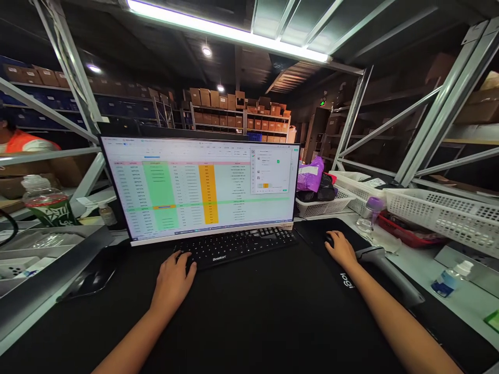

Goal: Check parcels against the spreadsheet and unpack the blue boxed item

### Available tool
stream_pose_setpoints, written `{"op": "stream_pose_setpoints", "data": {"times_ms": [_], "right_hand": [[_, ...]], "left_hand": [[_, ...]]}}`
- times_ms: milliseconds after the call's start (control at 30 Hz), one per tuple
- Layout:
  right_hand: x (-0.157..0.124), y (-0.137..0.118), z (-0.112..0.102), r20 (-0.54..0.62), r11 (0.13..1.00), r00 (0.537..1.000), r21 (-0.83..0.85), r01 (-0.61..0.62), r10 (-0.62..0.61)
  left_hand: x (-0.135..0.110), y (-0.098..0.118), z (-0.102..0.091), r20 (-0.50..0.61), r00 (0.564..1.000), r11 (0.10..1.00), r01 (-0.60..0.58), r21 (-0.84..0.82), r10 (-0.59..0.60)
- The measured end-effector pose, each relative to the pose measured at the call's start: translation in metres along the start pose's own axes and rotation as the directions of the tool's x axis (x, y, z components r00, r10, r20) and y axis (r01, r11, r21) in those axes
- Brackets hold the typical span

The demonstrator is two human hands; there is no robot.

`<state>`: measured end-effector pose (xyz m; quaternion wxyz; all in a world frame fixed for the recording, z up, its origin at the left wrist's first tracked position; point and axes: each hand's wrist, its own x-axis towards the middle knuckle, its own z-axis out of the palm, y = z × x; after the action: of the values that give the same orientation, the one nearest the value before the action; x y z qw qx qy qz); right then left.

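Note:
My left hand (173, 278) rests at the left end of a black keyboard (237, 245), its fingers spread over the keys and holding nothing. On the right, my right hand (341, 250) is curled over a dark computer mouse (329, 239), which is mostly hidden under the fingers. The mouse sits on a black mat (315, 227). Behind the keyboard stands a wide monitor (230, 208) with a spreadsheet in green and orange columns and a small chat window at its upper right. A grey handheld barcode scanner (395, 275) lies just right of my right wrist.
White plastic baskets (424, 210), a red tray (405, 231) and a pump bottle (448, 280) line the right side. At left are a green-labelled bottle (49, 205) and a grey bin (58, 265). Metal rack posts frame the desk. A person in an orange vest (29, 140) is at far left.

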<state>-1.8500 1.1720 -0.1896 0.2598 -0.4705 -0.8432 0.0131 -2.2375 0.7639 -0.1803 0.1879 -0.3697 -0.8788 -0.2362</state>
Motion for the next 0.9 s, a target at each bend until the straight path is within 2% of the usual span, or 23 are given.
{"op": "stream_pose_setpoints", "data": {"times_ms": [300,900], "right_hand": [[0.004,0.005,0.007,-0.032,0.999,0.998,0.022,-0.048,0.049],[0.006,0.006,0.012,-0.057,1.0,0.998,0.001,-0.026,0.026]], "left_hand": [[0.001,-0.003,0.003,-0.005,1.0,1.0,0.001,0.001,-0.001],[0.003,-0.007,0.006,-0.032,0.999,0.999,-0.028,0.019,0.029]]}}
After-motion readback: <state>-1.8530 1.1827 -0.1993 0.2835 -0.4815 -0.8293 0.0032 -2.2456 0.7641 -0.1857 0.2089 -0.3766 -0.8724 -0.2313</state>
